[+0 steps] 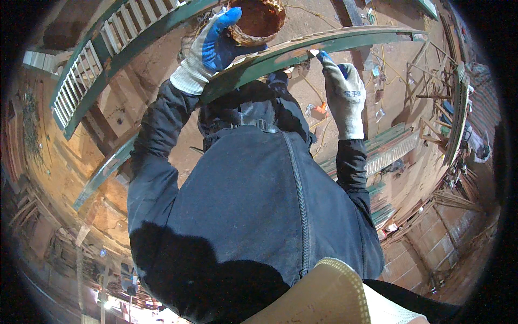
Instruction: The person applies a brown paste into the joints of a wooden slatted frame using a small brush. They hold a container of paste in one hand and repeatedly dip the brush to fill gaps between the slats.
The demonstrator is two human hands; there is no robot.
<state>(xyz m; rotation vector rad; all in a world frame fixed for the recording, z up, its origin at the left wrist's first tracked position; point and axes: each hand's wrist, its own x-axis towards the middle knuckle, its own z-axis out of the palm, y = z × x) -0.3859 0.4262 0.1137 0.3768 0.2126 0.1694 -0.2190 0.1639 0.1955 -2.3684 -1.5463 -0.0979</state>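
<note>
Hands apart, both gloved. Left hand [213,51], top centre-left, clamped on a rough brown bowl [259,22]; can't tell if it also touches the board. Right hand [343,89], upper right of centre, pinching a small pale piece [314,53] at the edge of a green-painted wooden board [259,70]. Board runs across upper centre, above my dark jacket [237,189], with a bare brownish patch near the piece. Beyond: orange object [321,108] on floor, green slatted frame [137,51] upper left, striped cloth [485,89] far right.
</note>
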